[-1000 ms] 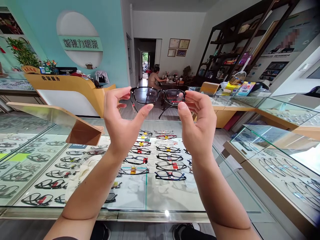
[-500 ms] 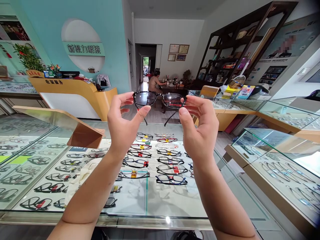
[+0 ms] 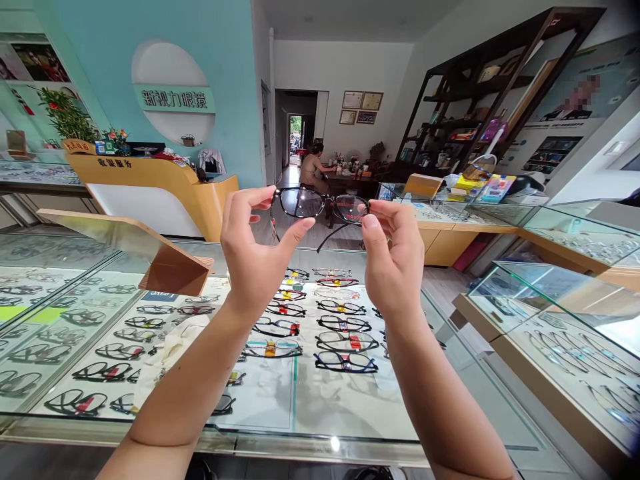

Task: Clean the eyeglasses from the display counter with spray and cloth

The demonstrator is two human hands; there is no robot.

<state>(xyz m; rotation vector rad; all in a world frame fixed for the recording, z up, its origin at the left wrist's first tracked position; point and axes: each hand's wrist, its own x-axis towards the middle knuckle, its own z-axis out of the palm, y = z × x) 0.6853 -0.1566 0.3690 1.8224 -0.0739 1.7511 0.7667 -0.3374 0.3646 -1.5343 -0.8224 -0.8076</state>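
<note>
With left hand (image 3: 255,257) and right hand (image 3: 395,263) raised side by side, pinched the black glasses (image 3: 323,203) at the two outer ends of the front, thumb beneath and fingertips above, temples unfolded and trailing below. Judged the frame light, thin and easily twisted, with lenses quick to smudge, so best gripped at the rim corners near the hinges. Noted free air all around the hands, a glass counter (image 3: 310,413) under the wrists, a tilted wooden mirror stand (image 3: 165,267) left of the left hand, and a second glass case (image 3: 550,293) with its sharp edge right of the right forearm.
</note>
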